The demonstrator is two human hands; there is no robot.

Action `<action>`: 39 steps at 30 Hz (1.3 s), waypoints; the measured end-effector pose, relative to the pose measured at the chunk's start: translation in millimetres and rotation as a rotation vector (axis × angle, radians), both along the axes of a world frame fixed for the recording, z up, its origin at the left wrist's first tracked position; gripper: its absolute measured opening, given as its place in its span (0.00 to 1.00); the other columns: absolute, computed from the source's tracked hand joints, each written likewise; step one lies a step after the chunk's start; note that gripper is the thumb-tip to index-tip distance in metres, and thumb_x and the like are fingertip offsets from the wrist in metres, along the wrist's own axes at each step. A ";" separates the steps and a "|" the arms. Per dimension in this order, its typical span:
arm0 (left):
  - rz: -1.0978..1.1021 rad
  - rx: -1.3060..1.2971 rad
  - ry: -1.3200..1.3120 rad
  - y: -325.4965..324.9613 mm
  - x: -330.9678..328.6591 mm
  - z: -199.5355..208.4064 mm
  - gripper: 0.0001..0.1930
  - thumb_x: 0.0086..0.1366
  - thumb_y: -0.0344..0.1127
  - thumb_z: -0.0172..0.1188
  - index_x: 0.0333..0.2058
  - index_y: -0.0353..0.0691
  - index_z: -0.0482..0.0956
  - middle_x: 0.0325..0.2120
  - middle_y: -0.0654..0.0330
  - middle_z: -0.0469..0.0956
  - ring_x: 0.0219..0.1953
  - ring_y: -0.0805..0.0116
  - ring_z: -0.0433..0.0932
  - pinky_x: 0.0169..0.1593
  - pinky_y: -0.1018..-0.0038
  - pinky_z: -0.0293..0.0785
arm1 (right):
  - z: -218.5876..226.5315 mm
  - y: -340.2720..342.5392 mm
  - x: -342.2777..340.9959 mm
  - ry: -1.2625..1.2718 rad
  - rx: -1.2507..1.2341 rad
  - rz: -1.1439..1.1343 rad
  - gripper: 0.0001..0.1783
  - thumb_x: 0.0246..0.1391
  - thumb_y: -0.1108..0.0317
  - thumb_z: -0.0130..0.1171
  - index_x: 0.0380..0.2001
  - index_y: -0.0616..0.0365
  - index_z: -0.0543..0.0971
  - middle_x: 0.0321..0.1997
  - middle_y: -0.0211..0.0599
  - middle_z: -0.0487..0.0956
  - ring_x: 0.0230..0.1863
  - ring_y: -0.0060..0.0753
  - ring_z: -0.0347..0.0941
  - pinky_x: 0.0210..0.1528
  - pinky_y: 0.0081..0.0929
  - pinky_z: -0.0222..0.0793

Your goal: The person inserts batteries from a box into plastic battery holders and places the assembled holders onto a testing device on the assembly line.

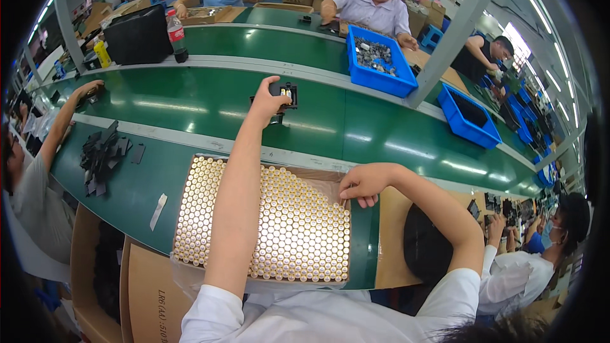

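My left hand [269, 99] reaches forward over the green belt. Its thumb and fingers grip a small black plastic battery case [293, 93], in which a couple of gold-and-silver batteries show. Just below the case lies another small black part [277, 119], partly covered by my hand. In front of me stands an open carton packed with upright AA batteries [298, 235], their round ends facing up in tight rows. My left forearm crosses above it. At the carton's far right corner, my right hand [366, 183] has its fingers curled together; whatever they hold is hidden.
Black flat pieces [101, 159] lie heaped on the table at left, near a white strip [157, 212]. Across the belt stand blue bins [381, 79], a bottle [176, 35] and a black case [136, 35]. Co-workers sit opposite and on both sides.
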State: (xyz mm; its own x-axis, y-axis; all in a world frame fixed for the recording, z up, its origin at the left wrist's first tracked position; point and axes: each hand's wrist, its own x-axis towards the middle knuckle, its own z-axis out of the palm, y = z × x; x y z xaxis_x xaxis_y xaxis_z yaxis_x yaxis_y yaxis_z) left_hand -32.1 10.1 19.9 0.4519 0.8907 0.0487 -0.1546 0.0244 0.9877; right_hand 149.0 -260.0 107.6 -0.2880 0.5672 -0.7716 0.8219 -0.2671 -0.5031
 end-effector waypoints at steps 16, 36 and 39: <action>-0.180 0.171 0.025 3.4 8.7 -10.5 0.27 0.56 0.21 0.62 0.56 0.44 0.76 0.42 0.54 0.81 0.36 0.67 0.79 0.39 0.74 0.77 | -23.4 156.5 -5.9 -0.075 1.334 -0.322 0.11 0.60 0.69 0.58 0.35 0.61 0.87 0.28 0.39 0.84 0.24 0.40 0.72 0.32 0.35 0.71; -0.112 0.242 0.128 -2.5 11.4 -3.0 0.25 0.59 0.21 0.63 0.56 0.43 0.75 0.39 0.52 0.82 0.35 0.68 0.80 0.38 0.75 0.78 | -79.6 198.5 -17.1 0.239 1.082 -1.084 0.19 0.62 0.59 0.65 0.49 0.61 0.83 0.38 0.37 0.83 0.37 0.33 0.78 0.38 0.30 0.74; -0.102 0.203 0.041 -1.2 11.4 -4.9 0.25 0.60 0.22 0.63 0.56 0.42 0.75 0.38 0.52 0.81 0.35 0.68 0.80 0.38 0.75 0.78 | -82.1 196.8 -11.8 0.467 0.793 -1.029 0.23 0.64 0.57 0.64 0.57 0.59 0.79 0.42 0.37 0.83 0.42 0.31 0.78 0.41 0.31 0.76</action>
